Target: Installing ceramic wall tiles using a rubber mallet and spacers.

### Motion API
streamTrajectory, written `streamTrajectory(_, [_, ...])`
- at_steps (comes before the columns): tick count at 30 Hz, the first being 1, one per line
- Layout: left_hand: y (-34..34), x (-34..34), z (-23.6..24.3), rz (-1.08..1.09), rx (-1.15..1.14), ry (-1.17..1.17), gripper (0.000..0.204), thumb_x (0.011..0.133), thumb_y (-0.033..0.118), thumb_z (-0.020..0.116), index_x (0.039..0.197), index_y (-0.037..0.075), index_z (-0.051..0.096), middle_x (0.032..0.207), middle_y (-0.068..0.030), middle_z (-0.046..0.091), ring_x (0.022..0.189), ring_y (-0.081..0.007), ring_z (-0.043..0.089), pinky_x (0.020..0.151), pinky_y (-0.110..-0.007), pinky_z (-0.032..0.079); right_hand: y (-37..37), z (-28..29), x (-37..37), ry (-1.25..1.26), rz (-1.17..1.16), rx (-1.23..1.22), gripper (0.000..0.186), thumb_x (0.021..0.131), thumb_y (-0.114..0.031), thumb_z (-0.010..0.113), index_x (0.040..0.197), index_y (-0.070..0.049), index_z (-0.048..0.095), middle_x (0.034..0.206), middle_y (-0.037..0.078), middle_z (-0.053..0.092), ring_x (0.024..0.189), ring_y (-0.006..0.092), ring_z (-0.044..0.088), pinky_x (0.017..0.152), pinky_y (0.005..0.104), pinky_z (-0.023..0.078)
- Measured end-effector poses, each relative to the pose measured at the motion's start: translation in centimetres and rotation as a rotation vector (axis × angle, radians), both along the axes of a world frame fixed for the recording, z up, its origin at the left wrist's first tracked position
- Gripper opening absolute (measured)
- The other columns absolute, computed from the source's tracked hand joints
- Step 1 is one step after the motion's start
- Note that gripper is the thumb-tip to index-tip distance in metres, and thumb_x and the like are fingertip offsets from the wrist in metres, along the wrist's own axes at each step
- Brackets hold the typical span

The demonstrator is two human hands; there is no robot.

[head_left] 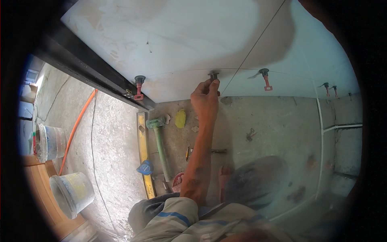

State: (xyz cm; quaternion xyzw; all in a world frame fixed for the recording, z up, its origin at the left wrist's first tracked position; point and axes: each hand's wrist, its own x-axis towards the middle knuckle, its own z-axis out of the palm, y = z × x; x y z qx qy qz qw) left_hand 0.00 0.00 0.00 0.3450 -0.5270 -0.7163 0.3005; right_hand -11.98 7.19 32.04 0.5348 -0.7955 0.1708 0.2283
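Note:
My left hand (205, 93) reaches up the smooth pale wall tile (173, 44) and pinches a tile levelling clip (213, 75) with a dark round cap. A bit of red shows below the fingers. The clip sits on a thin horizontal tile joint. Left of it, another levelling clip (139, 84) with a red key-shaped pin hangs on the same joint. To the right is a matching clip (265, 76), and smaller ones (327, 87) stand farther right. My right hand is out of the picture.
On the concrete floor lie a yellow spirit level (142, 141), a blue tape measure (145, 167), a green mallet (159, 147) and a yellow-green lump (180, 119). Farther left are an orange hose (76, 125) and white buckets (78, 191). A dark metal frame (88, 60) borders the wall.

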Motion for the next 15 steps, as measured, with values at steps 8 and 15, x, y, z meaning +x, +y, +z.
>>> streamTrajectory(8, [0.1, -0.3, 1.5, 0.069, 0.038, 0.045, 0.025, 0.081, 0.016, 0.072, 0.089, -0.007, 0.068, 0.07, -0.0065, 0.064, 0.059, -0.0113, 0.058, 0.056, -0.024, 0.044, -0.1, -0.4, -0.2, 0.002, 0.054, -0.043, 0.011, 0.087, -0.004, 0.064, 0.078, 0.003, 0.061, 0.068, 0.005, 0.057, 0.063, 0.0121, 0.049, 0.06, 0.0276, 0.041])
streamTrajectory(15, [-0.4, -0.4, 2.5, 0.07, 0.035, 0.042, 0.024, 0.081, 0.016, 0.072, 0.084, -0.007, 0.068, 0.066, -0.0057, 0.061, 0.059, -0.0114, 0.058, 0.053, -0.024, 0.043, -0.2, -0.3, -0.2, -0.026, -0.021, -0.036, 0.01, 0.087, -0.004, 0.063, 0.08, 0.003, 0.061, 0.069, 0.006, 0.058, 0.065, 0.013, 0.05, 0.062, 0.0279, 0.042])
